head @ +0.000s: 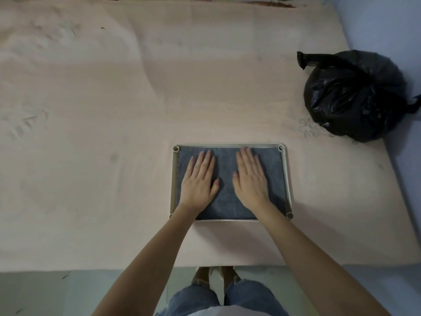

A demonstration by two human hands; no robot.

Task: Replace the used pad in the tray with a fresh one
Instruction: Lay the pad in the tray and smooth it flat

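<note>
Pale pink bedsheet (114, 110) covers the bed under a shallow beige rectangular plastic tray (287, 179). Inside it lies a dark grey felt pad (225, 197); the left hand (199, 179) and right hand (250, 179) press flat on it, fingers (206, 159) straight, slightly spread. Right of them and farther away, well apart, sits a knotted black plastic rubbish bag (355, 96).

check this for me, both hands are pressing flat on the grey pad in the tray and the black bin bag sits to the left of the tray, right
Not quite. The head view shows the black bin bag to the right of the tray, farther back on the surface. The rest holds: the left hand and right hand lie flat on the grey pad in the tray.
</note>
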